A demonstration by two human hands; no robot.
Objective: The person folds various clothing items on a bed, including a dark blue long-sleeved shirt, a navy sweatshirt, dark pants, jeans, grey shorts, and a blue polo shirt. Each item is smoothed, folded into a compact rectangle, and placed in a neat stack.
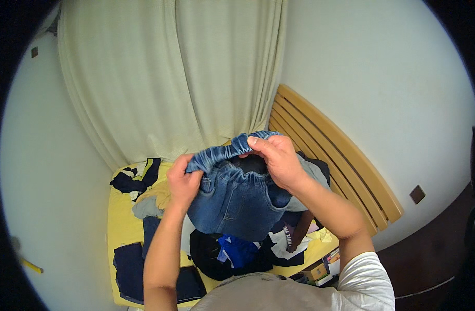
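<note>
Blue denim bottoms point(245, 214) with a gathered elastic waistband hang in the air above the bed, held by both hands. My left hand point(183, 180) grips the left end of the waistband. At its right side, my right hand point(278, 157) pinches the band, with the thumb on top. The waist opening faces me and shows the dark inside. Front pockets and a fly seam are visible. The lower part of the garment drops out of sight, so its leg length cannot be told.
The bed has a yellow sheet point(124, 223) and a slatted wooden headboard point(338, 155). Folded dark clothes point(129, 272) lie at the near left. Blue clothing point(239, 250) and a white printed garment point(288, 243) lie loose below the denim. A cardboard box point(315, 271) stands beside the bed.
</note>
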